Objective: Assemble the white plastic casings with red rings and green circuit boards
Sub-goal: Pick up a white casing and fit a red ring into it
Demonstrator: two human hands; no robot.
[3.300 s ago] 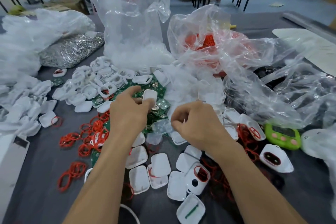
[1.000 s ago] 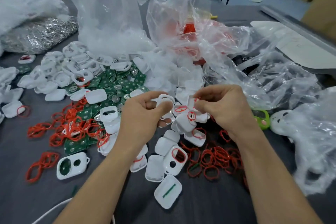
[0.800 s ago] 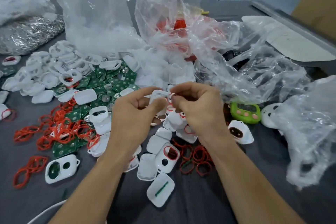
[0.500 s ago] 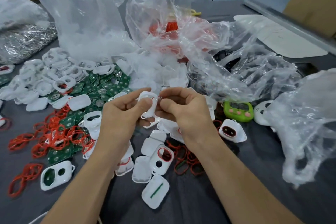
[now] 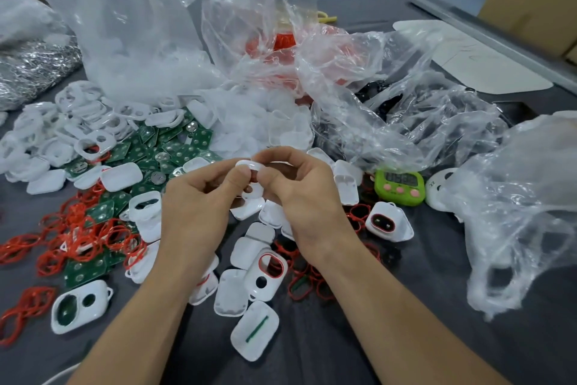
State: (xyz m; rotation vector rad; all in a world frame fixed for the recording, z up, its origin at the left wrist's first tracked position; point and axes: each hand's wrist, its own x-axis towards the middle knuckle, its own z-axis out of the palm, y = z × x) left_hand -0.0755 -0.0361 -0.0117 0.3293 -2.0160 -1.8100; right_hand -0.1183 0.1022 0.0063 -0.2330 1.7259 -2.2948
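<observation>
In the head view, at the centre of the frame, we hold one white casing [image 5: 253, 194] up off the grey table [image 5: 406, 306] between both hands. Our left hand [image 5: 193, 213] pinches its left edge with thumb and curled fingers. Our right hand [image 5: 309, 200] pinches the right edge, and the two thumbs almost meet. A sliver of red ring [image 5: 254, 178] shows between the thumbs, so we judge the step in hand is seating that ring in the casing's opening. The thumbs hide how far in it sits. The green circuit boards [image 5: 175, 147] lie heaped at middle left, with the loose red rings [image 5: 78, 234] at lower left. The next move, we think, calls for even pressure round the rim, then a reach left for a board.
</observation>
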